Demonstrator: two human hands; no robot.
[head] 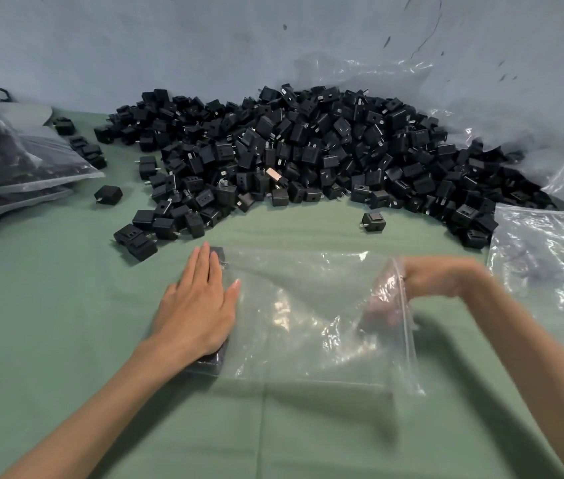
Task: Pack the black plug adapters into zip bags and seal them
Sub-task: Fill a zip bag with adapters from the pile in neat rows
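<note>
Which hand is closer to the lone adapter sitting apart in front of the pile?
Right. The right hand, at the mouth of the zip bag, sits just right of the lone adapter, toward the person; the left hand presses flat on the bag's other end, much farther left.

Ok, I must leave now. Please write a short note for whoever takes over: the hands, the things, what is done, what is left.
The left hand lies flat, pressing the packed adapters at the closed end of the zip bag. The right hand reaches into the bag's open mouth; its grip is blurred. The loose adapter pile lies behind, filled bags far left. Done: a few adapters in. Left: fill and seal.
</note>
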